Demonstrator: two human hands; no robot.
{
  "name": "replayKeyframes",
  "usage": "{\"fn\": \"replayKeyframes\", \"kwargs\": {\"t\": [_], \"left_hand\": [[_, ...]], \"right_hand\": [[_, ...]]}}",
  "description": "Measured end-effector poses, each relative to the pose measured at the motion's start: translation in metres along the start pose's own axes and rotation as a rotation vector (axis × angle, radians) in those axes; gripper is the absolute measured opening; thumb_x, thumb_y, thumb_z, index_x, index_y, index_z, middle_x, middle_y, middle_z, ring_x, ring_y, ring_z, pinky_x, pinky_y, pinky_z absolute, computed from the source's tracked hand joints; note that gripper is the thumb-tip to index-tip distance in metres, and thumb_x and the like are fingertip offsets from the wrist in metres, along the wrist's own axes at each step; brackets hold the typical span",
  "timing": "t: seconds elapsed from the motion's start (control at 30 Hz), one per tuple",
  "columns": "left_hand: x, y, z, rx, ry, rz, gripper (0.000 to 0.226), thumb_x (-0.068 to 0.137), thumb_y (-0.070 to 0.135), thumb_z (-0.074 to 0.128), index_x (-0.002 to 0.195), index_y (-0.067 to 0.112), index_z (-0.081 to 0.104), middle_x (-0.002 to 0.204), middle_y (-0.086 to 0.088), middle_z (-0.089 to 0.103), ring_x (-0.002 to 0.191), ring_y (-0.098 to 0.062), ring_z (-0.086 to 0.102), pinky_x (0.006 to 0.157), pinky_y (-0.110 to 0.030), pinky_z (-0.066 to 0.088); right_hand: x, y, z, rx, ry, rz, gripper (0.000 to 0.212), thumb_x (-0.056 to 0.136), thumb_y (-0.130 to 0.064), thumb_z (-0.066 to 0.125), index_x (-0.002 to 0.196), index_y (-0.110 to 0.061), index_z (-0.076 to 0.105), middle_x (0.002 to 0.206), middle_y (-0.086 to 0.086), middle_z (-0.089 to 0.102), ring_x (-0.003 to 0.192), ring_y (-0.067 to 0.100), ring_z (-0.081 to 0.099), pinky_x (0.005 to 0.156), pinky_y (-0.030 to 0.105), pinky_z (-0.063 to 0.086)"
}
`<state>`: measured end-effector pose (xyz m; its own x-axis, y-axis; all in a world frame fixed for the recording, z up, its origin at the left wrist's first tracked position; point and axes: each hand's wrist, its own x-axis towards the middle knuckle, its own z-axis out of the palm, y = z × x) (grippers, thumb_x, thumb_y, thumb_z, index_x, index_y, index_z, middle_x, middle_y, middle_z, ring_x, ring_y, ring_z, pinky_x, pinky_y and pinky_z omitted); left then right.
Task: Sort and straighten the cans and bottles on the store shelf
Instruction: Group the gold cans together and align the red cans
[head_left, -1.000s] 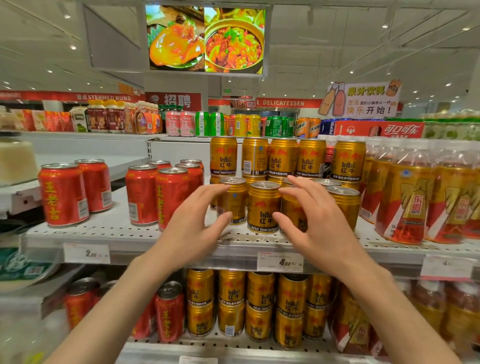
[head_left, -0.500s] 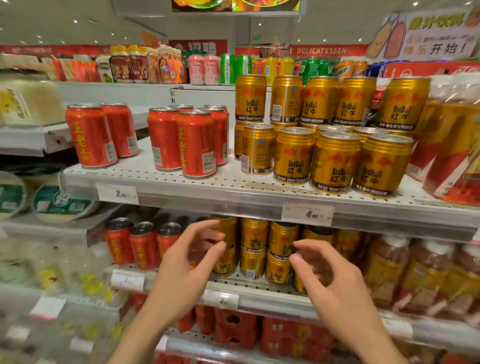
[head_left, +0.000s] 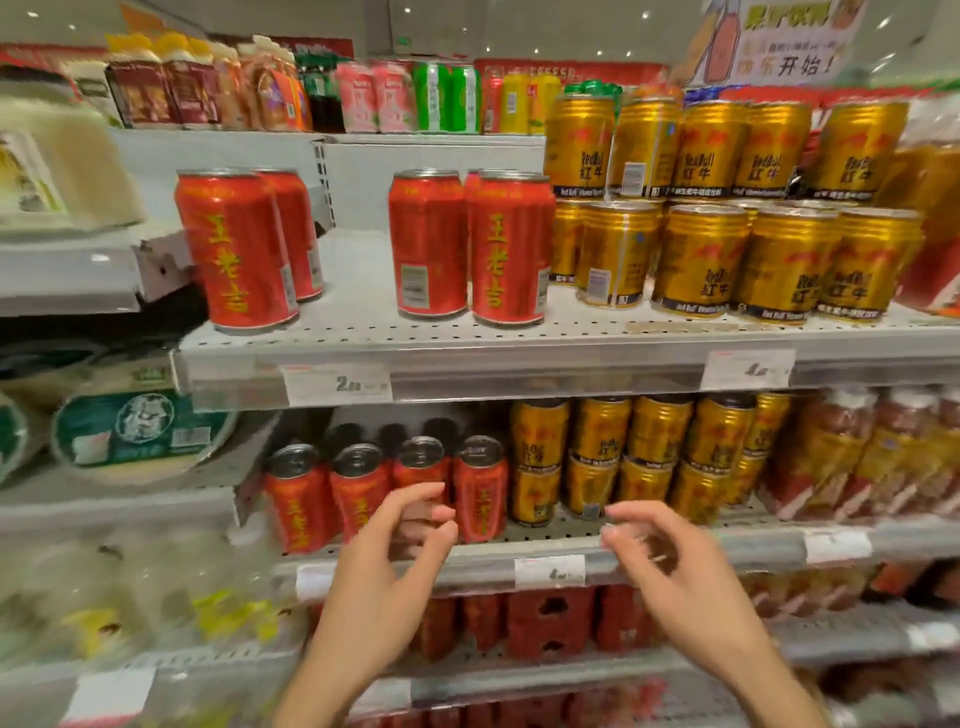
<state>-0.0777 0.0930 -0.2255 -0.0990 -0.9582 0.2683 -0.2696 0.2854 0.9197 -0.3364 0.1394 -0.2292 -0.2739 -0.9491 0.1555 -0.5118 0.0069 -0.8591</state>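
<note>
On the middle shelf (head_left: 675, 545), a perforated grey metal deck, four red cans (head_left: 384, 488) stand in a front row, tall slim cylinders with dark pull-tab lids and yellow characters; more lids show dimly behind them. Beside these to the right, gold cans (head_left: 644, 457), short and ribbed, are stacked two high, about five columns across. Left hand (head_left: 384, 582) is raised before the red cans, fingers loosely curled with thumb and forefinger apart, holding nothing; whether a fingertip touches a can cannot be told. Right hand (head_left: 675, 577) hovers before the shelf edge below the gold cans, fingers likewise loosely curled, blurred, holding nothing. Upper shelf (head_left: 519, 358), same perforated metal: two red cans at left (head_left: 239, 249), one behind the other; a wide gap; then a second red group (head_left: 467, 244), two in front and at least one behind. Adjoining at right, gold stack (head_left: 727, 208), two tiers, five visible in the top row, four or five in the front lower row. Bottles (head_left: 862, 457) with red-and-gold wrap, soft plastic, stand right of the gold cans on the middle shelf; count unclear. White price tags (head_left: 337, 384) are clipped to the shelf rails. Round green-lidded tubs (head_left: 140, 431) lie at left. Bottom shelf holds red packs (head_left: 545, 618), blurred.
</note>
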Motion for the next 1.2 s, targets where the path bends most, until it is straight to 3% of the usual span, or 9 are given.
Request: {"fn": "replayKeyframes", "kwargs": {"t": [0.1, 0.3, 0.53, 0.77, 0.9, 1.03, 1.2], "left_hand": [[0.009, -0.006, -0.036, -0.019, -0.046, 0.028, 0.030, 0.092, 0.013, 0.069, 0.112, 0.034, 0.065, 0.099, 0.015, 0.073, 0.089, -0.009, 0.068, 0.080, -0.019, 0.053], [0.024, -0.001, -0.077, -0.034, -0.158, 0.106, 0.028, 0.094, 0.018, 0.066, 0.115, 0.036, 0.064, 0.101, 0.013, 0.072, 0.091, -0.010, 0.068, 0.081, -0.022, 0.055], [0.045, 0.029, -0.101, 0.073, -0.146, 0.298, 0.030, 0.093, 0.025, 0.067, 0.118, 0.040, 0.062, 0.103, 0.020, 0.070, 0.099, -0.005, 0.067, 0.084, -0.023, 0.054], [0.079, 0.084, -0.145, 0.505, 0.009, 0.708, 0.037, 0.091, 0.037, 0.060, 0.127, 0.026, 0.060, 0.108, 0.017, 0.064, 0.095, -0.002, 0.061, 0.081, -0.022, 0.050], [0.104, 0.118, -0.178, 0.820, 0.129, 0.873, 0.042, 0.089, 0.037, 0.061, 0.124, 0.013, 0.062, 0.111, -0.003, 0.064, 0.102, -0.021, 0.059, 0.084, -0.037, 0.053], [0.136, 0.144, -0.203, 1.044, 0.137, 0.835, 0.057, 0.086, 0.054, 0.052, 0.129, 0.017, 0.055, 0.123, -0.008, 0.057, 0.111, -0.026, 0.052, 0.090, -0.044, 0.051], [0.165, 0.153, -0.216, 1.011, -0.007, 0.636, 0.068, 0.082, 0.072, 0.046, 0.134, 0.029, 0.050, 0.128, 0.002, 0.049, 0.117, -0.016, 0.047, 0.101, -0.040, 0.047]], "right_hand": [[-0.008, -0.026, 0.028, 0.019, 0.059, 0.000, 0.011, 0.092, -0.035, 0.068, 0.103, -0.035, 0.068, 0.085, -0.009, 0.072, 0.076, 0.006, 0.066, 0.066, 0.014, 0.050], [-0.016, -0.075, 0.056, 0.016, 0.133, -0.077, 0.010, 0.094, -0.033, 0.066, 0.104, -0.036, 0.068, 0.086, -0.011, 0.071, 0.079, 0.012, 0.068, 0.074, 0.032, 0.056], [0.000, -0.135, 0.055, -0.026, 0.202, -0.249, 0.014, 0.093, -0.037, 0.065, 0.106, -0.038, 0.068, 0.091, -0.014, 0.073, 0.084, 0.009, 0.071, 0.080, 0.042, 0.059], [0.035, -0.209, 0.041, -0.275, 0.242, -0.562, 0.024, 0.092, -0.041, 0.060, 0.112, -0.030, 0.067, 0.090, -0.018, 0.069, 0.085, 0.001, 0.064, 0.076, 0.021, 0.052], [0.064, -0.246, 0.038, -0.480, 0.300, -0.804, 0.027, 0.092, -0.035, 0.061, 0.113, -0.019, 0.068, 0.101, -0.005, 0.071, 0.093, 0.014, 0.063, 0.084, 0.033, 0.053], [0.096, -0.279, 0.034, -0.731, 0.304, -0.871, 0.039, 0.091, -0.045, 0.053, 0.115, -0.018, 0.065, 0.114, 0.002, 0.066, 0.106, 0.024, 0.058, 0.093, 0.044, 0.048], [0.130, -0.296, 0.035, -1.122, 0.240, -0.623, 0.063, 0.093, -0.071, 0.038, 0.131, -0.023, 0.052, 0.125, 0.002, 0.059, 0.113, 0.025, 0.056, 0.099, 0.045, 0.041]]}}
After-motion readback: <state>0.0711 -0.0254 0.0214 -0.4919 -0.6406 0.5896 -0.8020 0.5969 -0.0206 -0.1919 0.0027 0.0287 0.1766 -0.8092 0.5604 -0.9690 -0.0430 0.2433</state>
